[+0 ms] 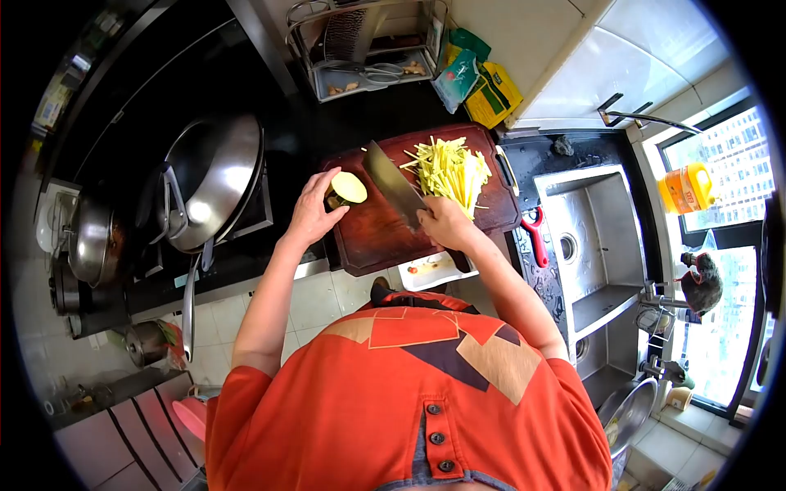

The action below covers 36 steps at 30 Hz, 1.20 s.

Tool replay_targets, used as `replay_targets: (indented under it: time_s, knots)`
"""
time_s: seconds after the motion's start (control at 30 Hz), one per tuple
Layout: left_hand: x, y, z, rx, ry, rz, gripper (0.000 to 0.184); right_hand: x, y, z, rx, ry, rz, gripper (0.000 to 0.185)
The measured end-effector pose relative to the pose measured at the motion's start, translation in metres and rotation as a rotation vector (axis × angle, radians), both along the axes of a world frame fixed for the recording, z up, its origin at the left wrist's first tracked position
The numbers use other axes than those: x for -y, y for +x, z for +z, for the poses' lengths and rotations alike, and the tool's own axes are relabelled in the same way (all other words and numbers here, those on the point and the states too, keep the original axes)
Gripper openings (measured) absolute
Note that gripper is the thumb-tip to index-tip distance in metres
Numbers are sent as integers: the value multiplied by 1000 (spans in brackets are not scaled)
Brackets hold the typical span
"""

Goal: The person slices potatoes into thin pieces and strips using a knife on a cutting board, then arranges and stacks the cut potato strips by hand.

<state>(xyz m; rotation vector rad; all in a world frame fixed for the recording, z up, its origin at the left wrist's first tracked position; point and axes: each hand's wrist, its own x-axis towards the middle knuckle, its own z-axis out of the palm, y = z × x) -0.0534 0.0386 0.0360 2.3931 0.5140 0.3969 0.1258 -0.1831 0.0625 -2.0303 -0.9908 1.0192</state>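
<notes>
My left hand [311, 204] is on the left side of the cutting board [364, 241], its fingers and thumb around a cut piece of vegetable [350, 188]. The piece has a pale yellow-green cut face and darker skin; its exact kind I cannot tell. My right hand [446, 222] is wrapped round the handle of a cleaver [391, 184]. The broad blade slants up and to the left over the board, apart from the vegetable piece. Right of the blade lies a heap of thin pale yellow-green strips [450, 172].
A red-handled peeler [536, 237] lies beside the sink [606, 225] at the right. A white tray [430, 272] with scraps sits below the board's near edge. At the left, a wok [217, 192] stands on the stove. Behind the board are a rack [360, 86] and food packets [491, 94].
</notes>
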Motion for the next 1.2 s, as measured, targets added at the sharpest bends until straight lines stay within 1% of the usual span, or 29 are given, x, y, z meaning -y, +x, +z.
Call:
replay_targets:
  time_s: [0.03,0.1,0.17,0.23,0.27,0.3,0.37,0.4,0.43,0.5,0.53,0.57,0.63,0.67,0.7,0.77,0.8,0.83,0.87,0.9,0.93,0.97,1.03,1.1,1.17,1.2]
  knots:
    - [0,1,-2,2,0,5,69,-4,0,-10,2,0,5,23]
    - [4,2,-5,14,13,-14,72,-11,-2,-20,-190,34,-133,24]
    - [8,3,-7,13,6,7,73,-3,-2,-18,-153,38,-157,23]
    - [10,4,-14,73,23,38,72,11,1,-17,15,-12,-222,23]
    - [11,5,-15,76,17,27,72,20,2,-17,110,3,-221,23]
    - [13,8,-16,77,14,29,72,28,2,-14,111,0,-219,23]
    - [19,15,-15,78,138,-48,71,43,-1,4,-35,65,-315,20]
    - [24,21,-12,58,216,-62,70,48,-3,14,-52,48,-354,17]
    - [28,28,-11,59,215,-67,70,52,-3,13,-50,47,-359,17]
    - [33,39,-9,-27,137,43,69,63,-3,11,206,138,-359,15]
    - [30,43,-16,18,151,61,70,68,-3,12,308,141,-330,14]
    - [27,43,-17,22,154,50,70,72,-4,16,311,143,-341,14]
    - [19,39,-16,25,-112,66,73,80,-9,30,532,199,-276,23]
    - [16,34,-15,14,-134,31,75,83,-11,27,677,191,-284,36]
    - [15,30,-17,9,-130,15,75,88,-12,29,675,189,-301,36]
    - [9,23,-27,39,-122,14,77,98,-12,35,762,11,-218,45]
    - [8,23,-27,58,-246,18,77,103,-10,34,770,-43,-175,51]
    - [7,24,-27,124,-352,80,70,109,-9,31,770,-44,-184,51]
    - [6,27,-27,152,-199,140,65,114,-9,29,792,-43,-158,51]
    - [8,31,-13,180,-45,201,59,118,-8,28,814,-41,-131,51]
    - [20,40,8,279,126,177,51,119,-8,31,838,-72,-99,52]
    - [33,50,27,307,179,80,48,121,-7,32,836,-75,-100,52]
    - [59,71,54,172,221,-159,53,122,-4,34,869,-68,-29,52]
    - [80,100,48,92,223,-325,73,123,-3,43,868,-68,16,50]
    - [92,128,33,-118,257,-406,93,127,-2,50,868,-74,53,48]
    - [93,141,34,-235,223,-445,100,130,0,52,910,-68,72,46]
